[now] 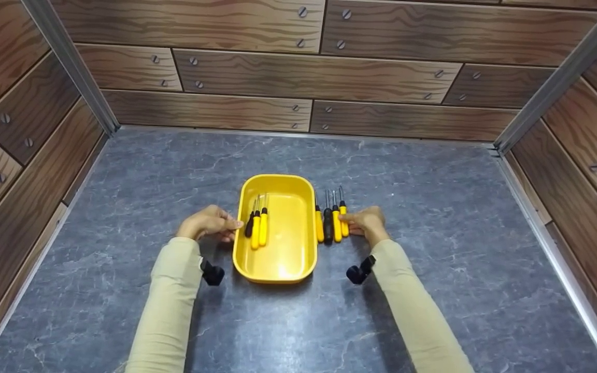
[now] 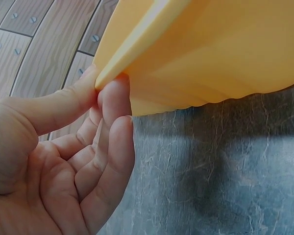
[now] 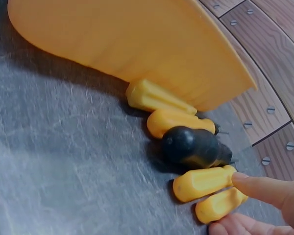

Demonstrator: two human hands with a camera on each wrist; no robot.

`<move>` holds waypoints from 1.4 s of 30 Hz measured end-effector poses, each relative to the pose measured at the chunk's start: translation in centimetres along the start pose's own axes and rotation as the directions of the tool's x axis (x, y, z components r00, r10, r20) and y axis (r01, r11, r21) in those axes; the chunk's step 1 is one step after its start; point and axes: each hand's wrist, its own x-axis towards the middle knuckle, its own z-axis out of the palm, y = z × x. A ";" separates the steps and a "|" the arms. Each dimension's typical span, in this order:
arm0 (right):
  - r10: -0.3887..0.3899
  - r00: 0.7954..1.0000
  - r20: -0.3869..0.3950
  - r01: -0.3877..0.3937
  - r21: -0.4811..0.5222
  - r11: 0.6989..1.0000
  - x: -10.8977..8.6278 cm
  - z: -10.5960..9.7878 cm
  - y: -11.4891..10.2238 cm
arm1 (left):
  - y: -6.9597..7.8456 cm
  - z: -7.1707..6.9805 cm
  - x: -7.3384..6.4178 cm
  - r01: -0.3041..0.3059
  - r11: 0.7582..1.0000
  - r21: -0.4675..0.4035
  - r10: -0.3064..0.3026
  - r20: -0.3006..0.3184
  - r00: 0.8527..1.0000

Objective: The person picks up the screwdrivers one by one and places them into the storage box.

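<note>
A yellow plastic tray (image 1: 288, 259) stands in the middle of the floor in the head view, with three screwdrivers (image 1: 263, 228) lying along its left inside. My left hand (image 1: 210, 223) pinches the tray's left rim between thumb and fingers; the left wrist view shows this rim (image 2: 132, 46) close up. Right of the tray, several screwdrivers lie side by side, one with a black handle (image 3: 196, 147), the others yellow. My right hand (image 1: 368, 223) is at the outermost yellow screwdriver (image 3: 220, 205), thumb over it and fingers beside it. The thumb tip also touches the neighbouring yellow screwdriver (image 3: 201, 183).
The grey marbled floor (image 1: 278, 331) is bounded by wood-patterned walls (image 1: 257, 72) at the back and both sides. Metal strips (image 1: 563, 264) run along the edges. A black wrist camera (image 1: 213, 273) sits on each beige sleeve.
</note>
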 end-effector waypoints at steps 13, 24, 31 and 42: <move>0.015 1.000 -0.011 -0.015 -0.054 0.998 0.8 0.0 0.1 | 0.0 -0.1 -0.1 -0.010 1.000 0.008 0.010 -0.003 1.000; -0.002 1.000 -0.006 0.002 -0.041 0.999 1.1 -0.1 0.4 | 0.0 -0.1 -0.1 -0.011 1.000 0.009 0.011 0.001 1.000; 0.001 0.999 0.050 -0.001 0.002 1.000 0.8 -0.5 0.4 | 0.0 -0.1 -0.1 -0.005 1.000 -0.001 0.005 -0.001 1.000; -0.018 0.993 0.118 0.019 -0.006 1.000 1.0 -0.9 0.5 | 0.0 0.0 -0.1 -0.006 1.000 0.002 0.006 0.001 1.000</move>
